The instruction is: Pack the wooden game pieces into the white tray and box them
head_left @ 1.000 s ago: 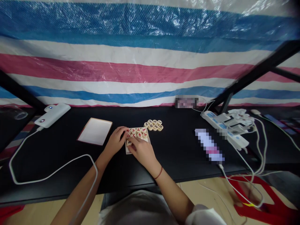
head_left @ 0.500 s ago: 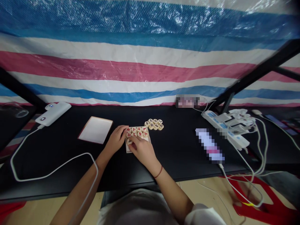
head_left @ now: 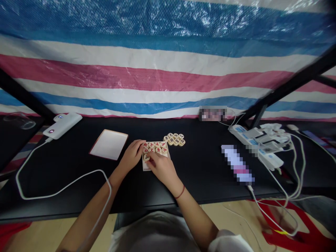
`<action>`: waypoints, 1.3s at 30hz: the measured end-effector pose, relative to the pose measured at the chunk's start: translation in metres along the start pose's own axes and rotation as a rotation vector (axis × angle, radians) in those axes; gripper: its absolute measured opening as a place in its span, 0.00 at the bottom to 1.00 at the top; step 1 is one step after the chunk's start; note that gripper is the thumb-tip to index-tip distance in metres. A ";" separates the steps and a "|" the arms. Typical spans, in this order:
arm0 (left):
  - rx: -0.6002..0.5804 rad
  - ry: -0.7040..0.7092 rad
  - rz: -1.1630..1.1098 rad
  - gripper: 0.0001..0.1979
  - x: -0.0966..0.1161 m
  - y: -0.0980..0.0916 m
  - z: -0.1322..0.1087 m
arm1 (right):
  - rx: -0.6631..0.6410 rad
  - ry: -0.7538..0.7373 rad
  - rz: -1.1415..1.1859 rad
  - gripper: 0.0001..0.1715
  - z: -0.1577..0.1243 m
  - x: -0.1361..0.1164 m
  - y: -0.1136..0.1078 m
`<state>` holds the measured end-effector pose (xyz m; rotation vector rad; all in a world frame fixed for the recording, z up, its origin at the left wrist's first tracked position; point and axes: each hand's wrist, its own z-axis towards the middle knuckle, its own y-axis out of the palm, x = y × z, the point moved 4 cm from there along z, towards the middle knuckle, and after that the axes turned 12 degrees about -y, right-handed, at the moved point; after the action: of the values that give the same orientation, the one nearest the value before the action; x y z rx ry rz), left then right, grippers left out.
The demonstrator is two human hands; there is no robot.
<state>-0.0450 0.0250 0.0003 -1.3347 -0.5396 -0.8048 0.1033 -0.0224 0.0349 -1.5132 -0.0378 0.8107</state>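
Note:
A small white box [head_left: 146, 167] lies on the black table [head_left: 65, 164], filled with round wooden chess pieces [head_left: 156, 147] marked in red. My left hand [head_left: 131, 158] rests against the box's left side, fingers curled on its edge. My right hand [head_left: 162, 168] lies over the box's near part, fingertips pinching a piece [head_left: 147, 158] in the lower row. A loose cluster of several more pieces [head_left: 174, 139], marked in dark ink, lies just behind and right of the box.
The box's white lid [head_left: 108, 144] lies to the left. A white power bank [head_left: 62, 125] with a looping cable [head_left: 57, 190] sits far left. Power strips [head_left: 256, 145] with tangled cords crowd the right. A striped tarp [head_left: 157, 70] hangs behind the table.
Both hands stay at the box; my right fingers shifted slightly over the lower row of pieces. The view has drifted a little.

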 end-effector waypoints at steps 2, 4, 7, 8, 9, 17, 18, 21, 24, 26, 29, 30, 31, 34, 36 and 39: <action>0.005 0.009 0.006 0.14 0.002 -0.001 -0.001 | 0.025 0.002 0.067 0.14 -0.001 0.007 -0.006; -0.001 0.037 0.027 0.15 0.006 -0.002 -0.004 | 0.087 0.028 0.106 0.13 0.000 0.020 -0.018; -0.068 0.109 0.073 0.19 0.014 0.000 -0.008 | 0.214 0.107 -0.005 0.13 0.008 0.047 -0.046; -0.100 0.135 0.084 0.20 0.016 0.002 -0.009 | 0.231 0.122 -0.060 0.15 0.013 0.055 -0.055; -0.129 0.159 0.092 0.19 0.018 0.003 -0.010 | 0.214 0.125 -0.100 0.17 0.019 0.062 -0.062; -0.178 0.241 0.089 0.08 0.023 0.006 -0.011 | -0.213 0.049 -0.205 0.23 0.060 0.085 -0.058; -0.178 0.240 0.090 0.08 0.023 0.006 -0.011 | -0.233 0.048 -0.209 0.22 0.062 0.087 -0.055; -0.188 0.241 0.094 0.08 0.021 0.007 -0.012 | -0.264 0.037 -0.214 0.20 0.067 0.095 -0.047; -0.158 0.250 0.109 0.12 0.021 0.007 -0.012 | -0.236 -0.005 -0.192 0.18 0.067 0.099 -0.050; -0.098 0.248 0.111 0.15 0.023 0.003 -0.011 | -0.131 -0.045 -0.135 0.17 0.064 0.096 -0.058; 0.009 0.236 0.056 0.19 0.026 -0.004 -0.009 | 0.088 -0.080 0.056 0.19 0.051 0.080 -0.068; 0.033 0.228 0.037 0.19 0.026 -0.006 -0.009 | 0.128 -0.086 0.139 0.19 0.045 0.073 -0.067; 0.048 0.218 0.024 0.19 0.026 -0.007 -0.008 | 0.122 -0.093 0.223 0.19 0.039 0.065 -0.062; 0.038 0.208 0.004 0.16 0.026 -0.006 -0.009 | 0.112 -0.107 0.439 0.18 0.024 0.047 -0.042; 0.023 0.228 -0.005 0.13 0.027 -0.004 -0.011 | 0.148 -0.086 0.516 0.18 0.019 0.045 -0.030; 0.024 0.275 -0.010 0.13 0.030 -0.002 -0.013 | 0.177 -0.068 0.580 0.20 0.017 0.048 -0.022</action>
<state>-0.0290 0.0062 0.0222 -1.1759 -0.3377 -0.9690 0.1403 0.0190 0.0338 -1.3380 0.4299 1.2888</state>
